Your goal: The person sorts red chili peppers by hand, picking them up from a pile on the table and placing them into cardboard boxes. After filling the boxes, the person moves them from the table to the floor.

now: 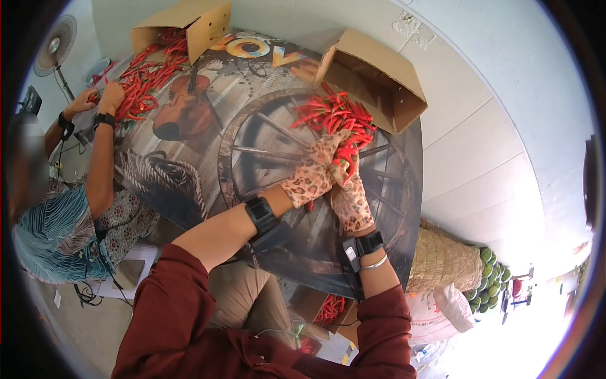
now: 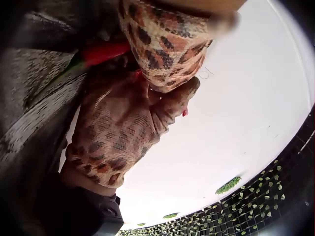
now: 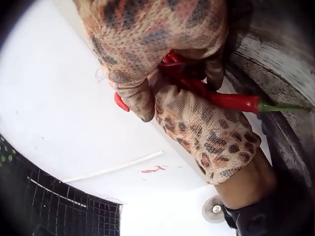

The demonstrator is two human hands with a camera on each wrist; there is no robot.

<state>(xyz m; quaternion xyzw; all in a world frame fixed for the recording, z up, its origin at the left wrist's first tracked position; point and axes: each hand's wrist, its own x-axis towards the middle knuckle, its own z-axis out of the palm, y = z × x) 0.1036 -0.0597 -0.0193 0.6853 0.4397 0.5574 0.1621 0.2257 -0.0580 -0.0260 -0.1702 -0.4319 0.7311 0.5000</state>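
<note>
Both hands wear leopard-print gloves and meet over the table, beside a heap of red chili peppers [image 1: 334, 114]. My left hand [image 1: 320, 163] curls its fingers around chilies; its fingertips reach the heap's near edge. Close against it, my right hand [image 1: 351, 199] grips a small bunch of red chilies [image 1: 345, 165]. In the right wrist view, a red chili [image 3: 236, 102] with a green stem sticks out beside the left hand's glove [image 3: 206, 128], and more red chilies [image 3: 179, 69] show between the hands. The gloves hide most of the held bunch.
An open cardboard box [image 1: 379, 79] lies on its side behind the heap. At the left, another person's hands [image 1: 104, 100] work at a second chili pile [image 1: 142, 85], before another tipped box [image 1: 180, 28]. The printed tabletop [image 1: 252, 158] ends at the right near a white sack [image 1: 439, 312].
</note>
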